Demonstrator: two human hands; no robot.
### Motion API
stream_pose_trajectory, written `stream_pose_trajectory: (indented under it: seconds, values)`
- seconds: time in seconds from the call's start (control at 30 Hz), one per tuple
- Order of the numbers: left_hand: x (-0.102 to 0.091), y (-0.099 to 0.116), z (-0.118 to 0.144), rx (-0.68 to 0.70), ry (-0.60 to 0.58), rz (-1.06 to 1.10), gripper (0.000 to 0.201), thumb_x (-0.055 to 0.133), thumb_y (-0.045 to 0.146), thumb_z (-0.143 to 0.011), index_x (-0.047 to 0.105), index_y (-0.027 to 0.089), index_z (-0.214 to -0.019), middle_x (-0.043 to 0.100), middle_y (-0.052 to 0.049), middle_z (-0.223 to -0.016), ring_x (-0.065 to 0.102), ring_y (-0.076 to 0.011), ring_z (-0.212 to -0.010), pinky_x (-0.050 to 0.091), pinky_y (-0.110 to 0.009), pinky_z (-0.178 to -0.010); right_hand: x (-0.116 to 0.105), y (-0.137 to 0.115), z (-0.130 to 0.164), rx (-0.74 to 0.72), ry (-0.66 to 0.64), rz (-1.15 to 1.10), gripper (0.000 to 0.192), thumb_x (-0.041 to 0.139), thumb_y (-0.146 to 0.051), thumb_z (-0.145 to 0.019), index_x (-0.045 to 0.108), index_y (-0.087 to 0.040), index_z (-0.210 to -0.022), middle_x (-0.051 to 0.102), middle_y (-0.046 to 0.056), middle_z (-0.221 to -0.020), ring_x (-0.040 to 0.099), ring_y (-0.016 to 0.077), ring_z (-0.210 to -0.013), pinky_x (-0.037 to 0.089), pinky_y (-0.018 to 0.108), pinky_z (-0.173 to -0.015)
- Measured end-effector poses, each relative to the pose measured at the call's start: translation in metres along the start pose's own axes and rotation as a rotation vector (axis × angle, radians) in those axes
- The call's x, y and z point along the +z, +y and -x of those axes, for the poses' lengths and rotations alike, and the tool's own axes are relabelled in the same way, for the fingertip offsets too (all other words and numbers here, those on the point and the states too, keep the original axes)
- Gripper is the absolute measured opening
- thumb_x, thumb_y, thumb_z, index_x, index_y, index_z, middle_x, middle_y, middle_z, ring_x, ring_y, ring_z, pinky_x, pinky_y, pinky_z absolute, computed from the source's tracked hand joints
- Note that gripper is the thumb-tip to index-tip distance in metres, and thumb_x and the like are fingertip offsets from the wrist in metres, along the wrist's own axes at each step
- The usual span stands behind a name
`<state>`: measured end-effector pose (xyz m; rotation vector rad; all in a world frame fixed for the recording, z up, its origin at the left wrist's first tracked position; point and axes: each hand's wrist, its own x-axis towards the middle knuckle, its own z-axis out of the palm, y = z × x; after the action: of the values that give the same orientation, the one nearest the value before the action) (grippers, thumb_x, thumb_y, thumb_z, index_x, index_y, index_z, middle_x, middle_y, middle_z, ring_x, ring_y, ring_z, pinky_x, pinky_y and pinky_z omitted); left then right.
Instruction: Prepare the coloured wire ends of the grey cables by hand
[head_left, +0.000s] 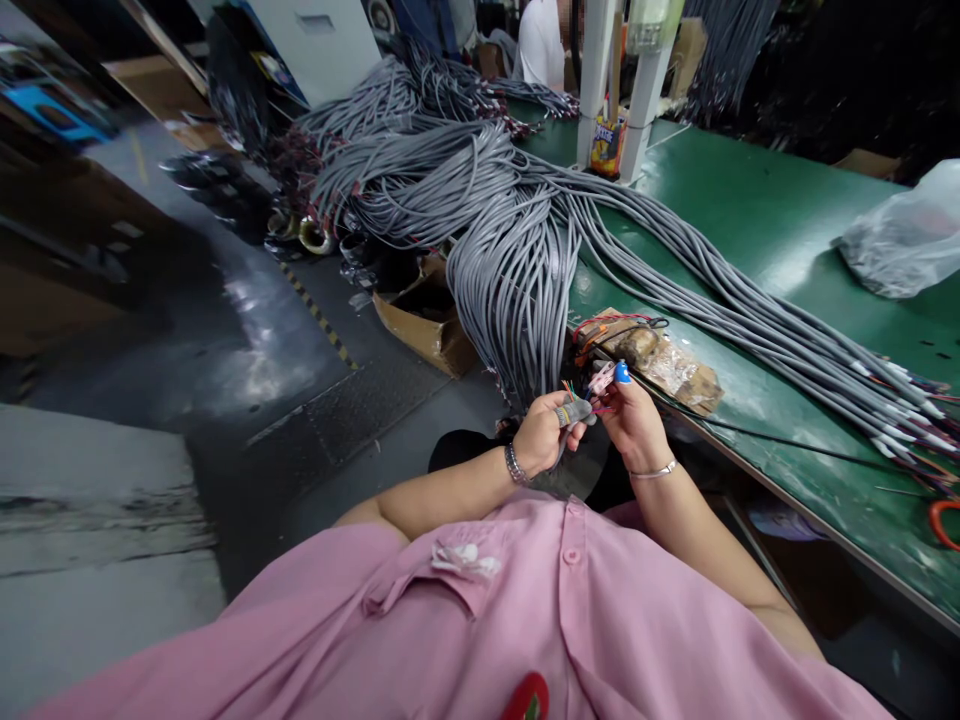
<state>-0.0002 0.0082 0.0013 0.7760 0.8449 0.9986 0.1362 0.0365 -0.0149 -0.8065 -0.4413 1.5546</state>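
Observation:
Close in front of my body, my left hand is closed, its grey-covered thumb pressed on the end of a cable. Thin coloured wires fan out above that thumb. My right hand, with a blue cover on one fingertip, is closed beside it. Between its fingers is a small pinkish-white piece with thin wires, too small to name surely. Both hands nearly touch, just off the edge of the green table. The cable's run below my hands is mostly hidden.
A large heap of grey cables spills over the table's left edge. More lie along the table toward wire ends at right. A taped cardboard piece lies nearby. A cardboard box stands below, a plastic bag at far right, orange-handled scissors near the edge.

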Motion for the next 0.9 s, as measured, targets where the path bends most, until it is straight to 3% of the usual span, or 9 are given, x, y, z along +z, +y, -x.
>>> stream_pose_trajectory:
  seconds: [0.13,0.33,0.53,0.9]
  values:
    - [0.0,0.0,0.001,0.003,0.015,0.003,0.027,0.07,0.037,-0.068,0.058,0.013,-0.069,0.054,0.002,-0.046,0.042,-0.0073,-0.034,0.031,-0.02,-0.034,0.003,0.0,0.003,0.011,-0.039,-0.022,0.025,0.072,-0.043,-0.076,0.066,-0.02,-0.08,0.065,-0.001,-0.071,0.056,0.0106,-0.061,0.047,0.023,-0.055]
    - [-0.001,0.001,0.01,0.032,0.024,0.005,0.027,0.069,0.038,-0.071,0.059,0.013,-0.071,0.055,0.001,-0.047,0.043,-0.0072,-0.036,0.031,-0.019,-0.035,0.005,-0.004,0.008,0.106,-0.025,0.009,0.045,0.063,-0.065,-0.074,0.064,-0.02,-0.081,0.066,0.001,-0.073,0.056,0.0125,-0.06,0.05,0.025,-0.053]
    - [0.0,0.003,0.014,0.051,0.086,0.044,0.026,0.07,0.037,-0.07,0.057,0.014,-0.071,0.056,0.002,-0.05,0.044,-0.0064,-0.037,0.032,-0.019,-0.036,0.006,-0.005,0.011,0.043,-0.056,0.079,0.029,0.07,-0.047,-0.077,0.065,-0.019,-0.079,0.062,-0.001,-0.072,0.052,0.0086,-0.057,0.05,0.02,-0.052]
    - [0.002,-0.001,0.003,0.071,0.083,0.069,0.022,0.066,0.034,-0.073,0.057,0.014,-0.072,0.055,0.002,-0.049,0.044,-0.007,-0.035,0.03,-0.02,-0.036,0.0,0.0,0.001,0.085,-0.095,-0.027,0.029,0.072,-0.046,-0.076,0.068,-0.018,-0.082,0.065,0.0,-0.074,0.054,0.0086,-0.058,0.052,0.021,-0.055]
